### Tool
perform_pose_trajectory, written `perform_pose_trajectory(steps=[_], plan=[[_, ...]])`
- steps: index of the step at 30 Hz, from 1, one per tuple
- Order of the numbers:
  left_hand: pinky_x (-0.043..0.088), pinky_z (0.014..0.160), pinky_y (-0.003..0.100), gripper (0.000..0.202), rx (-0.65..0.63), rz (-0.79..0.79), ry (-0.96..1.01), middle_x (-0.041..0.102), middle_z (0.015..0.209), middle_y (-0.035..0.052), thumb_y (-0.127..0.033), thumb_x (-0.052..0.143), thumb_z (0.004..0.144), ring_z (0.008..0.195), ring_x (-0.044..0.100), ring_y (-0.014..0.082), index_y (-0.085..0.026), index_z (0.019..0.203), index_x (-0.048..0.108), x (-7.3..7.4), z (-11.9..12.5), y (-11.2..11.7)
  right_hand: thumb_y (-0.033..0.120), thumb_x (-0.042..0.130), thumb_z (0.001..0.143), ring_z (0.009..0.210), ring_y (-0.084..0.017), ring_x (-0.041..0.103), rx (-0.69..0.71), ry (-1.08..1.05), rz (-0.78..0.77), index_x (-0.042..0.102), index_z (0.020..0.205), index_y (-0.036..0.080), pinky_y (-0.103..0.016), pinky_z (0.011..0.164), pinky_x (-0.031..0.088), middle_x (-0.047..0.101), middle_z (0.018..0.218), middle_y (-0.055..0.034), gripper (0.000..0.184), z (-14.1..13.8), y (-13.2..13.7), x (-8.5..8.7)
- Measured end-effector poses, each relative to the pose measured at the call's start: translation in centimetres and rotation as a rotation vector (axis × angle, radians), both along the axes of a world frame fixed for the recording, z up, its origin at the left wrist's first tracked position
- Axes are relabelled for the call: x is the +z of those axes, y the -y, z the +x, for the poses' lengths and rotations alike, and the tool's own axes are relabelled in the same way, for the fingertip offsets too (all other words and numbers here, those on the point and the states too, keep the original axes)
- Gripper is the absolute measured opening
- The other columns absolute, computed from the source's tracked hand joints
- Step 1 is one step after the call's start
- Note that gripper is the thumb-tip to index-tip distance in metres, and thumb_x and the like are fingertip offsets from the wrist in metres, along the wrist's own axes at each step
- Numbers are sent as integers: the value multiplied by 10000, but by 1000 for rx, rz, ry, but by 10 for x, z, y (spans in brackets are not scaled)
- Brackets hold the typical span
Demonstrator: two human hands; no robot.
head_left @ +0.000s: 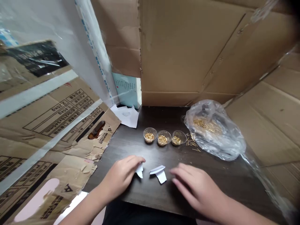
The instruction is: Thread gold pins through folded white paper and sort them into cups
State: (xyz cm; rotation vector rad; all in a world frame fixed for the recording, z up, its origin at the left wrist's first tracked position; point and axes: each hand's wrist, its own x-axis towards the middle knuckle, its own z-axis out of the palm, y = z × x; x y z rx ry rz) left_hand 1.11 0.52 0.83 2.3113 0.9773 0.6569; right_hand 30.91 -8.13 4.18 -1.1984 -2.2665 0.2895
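My left hand (126, 170) is closed with its fingers curled over a scrap of white paper (139, 171), which pokes out beneath the fingertips. To its right, a folded piece of white paper (160, 175) lies on the dark table, touched by neither hand. My right hand (191, 182) hovers just right of that folded piece, thumb and fingers apart with nothing between them. Beyond the hands stand three small clear cups in a row: the left cup (150, 129), the middle cup (164, 135) and the right cup (179, 134), each with small gold-coloured metal pins inside.
A clear plastic bag (227, 140) with many gold pins sits at the right. Several loose pins (193, 143) lie between it and the cups. Torn white paper (128, 117) rests at the back left. Cardboard walls (187, 53) enclose the dark table (126, 140).
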Motion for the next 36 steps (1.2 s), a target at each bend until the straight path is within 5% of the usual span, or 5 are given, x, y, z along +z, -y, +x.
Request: perform_pose_trajectory(steps=[3, 7, 16, 21, 36], plan=[[477, 872, 300, 322, 93, -81, -1, 642, 1066, 51, -335, 367, 1063, 973, 619, 163, -205, 1193, 630, 14, 15, -9, 322, 606, 960, 840, -202, 619, 37, 158, -36, 579, 1263, 174, -322, 708, 512, 644, 1024, -94, 338, -15, -45, -27], [455, 889, 320, 442, 110, -215, 41, 596, 1008, 52, -430, 298, 1072, 949, 594, 167, -211, 1214, 655, 27, 27, -16, 191, 496, 984, 694, -167, 553, 136, 242, 159, 619, 977, 164, -285, 581, 396, 626, 880, -70, 126, -10, -73, -51], [461, 906, 318, 297, -162, -538, 208, 650, 1098, 39, -289, 535, 978, 995, 600, 169, -217, 1264, 576, 12, 113, -2, 82, 466, 884, 756, -158, 579, 122, -167, 450, 578, 1334, 194, -269, 628, 487, 593, 927, -88, 477, 67, -65, -35], [419, 731, 264, 111, -212, -422, 298, 615, 871, 30, -223, 545, 946, 811, 542, 138, -137, 906, 602, -3, 162, -17, 163, 454, 866, 852, -201, 582, 72, -260, 383, 518, 1461, 189, -326, 684, 543, 521, 1008, -112, 599, 77, -60, -44], [479, 762, 269, 162, -351, -130, 283, 634, 919, 76, -200, 573, 955, 843, 579, 137, -135, 1046, 690, -4, 141, -31, 6, 630, 874, 814, -173, 650, 48, -458, 229, 545, 1325, 187, -285, 695, 567, 669, 930, -82, 493, 57, -55, -52]])
